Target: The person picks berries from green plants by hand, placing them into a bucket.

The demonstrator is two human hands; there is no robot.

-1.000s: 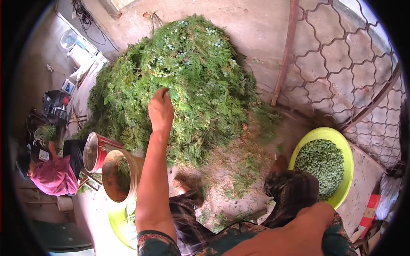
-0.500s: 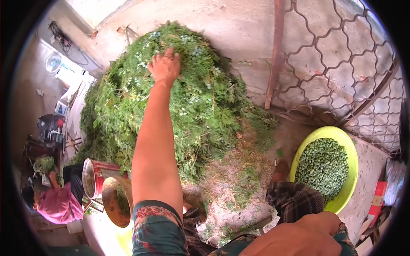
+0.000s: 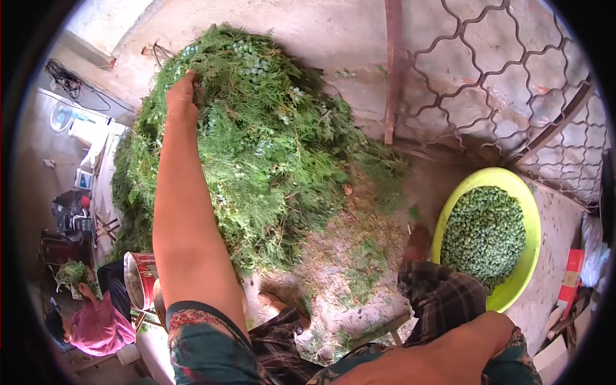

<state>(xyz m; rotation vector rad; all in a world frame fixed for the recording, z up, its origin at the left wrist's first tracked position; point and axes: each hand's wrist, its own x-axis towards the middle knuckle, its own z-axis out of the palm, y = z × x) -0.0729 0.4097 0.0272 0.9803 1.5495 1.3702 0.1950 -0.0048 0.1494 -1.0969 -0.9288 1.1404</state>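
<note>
My left arm stretches out to the upper left part of a large heap of evergreen branches (image 3: 256, 160). At its end, my left hand (image 3: 182, 96) is at the greenery, fingers bent into the foliage and closed on an evergreen sprig; the fingertips are partly hidden. Pale blue-green seed cones (image 3: 250, 61) dot the top of the heap, just right of the hand. My right forearm crosses the bottom edge of the view, and its hand is out of frame.
A yellow-green tub (image 3: 534, 237) full of small green cones stands at right. Behind it is a wire-mesh gate (image 3: 475, 83). At left, a person in a pink top (image 3: 99, 327) holds greenery (image 3: 72, 274) beside a red bucket (image 3: 142, 282). Plant litter covers the floor ahead.
My left hand has moved left across the top of the heap. Its spread fingers have bent into the foliage. The whole view has shifted slightly.
</note>
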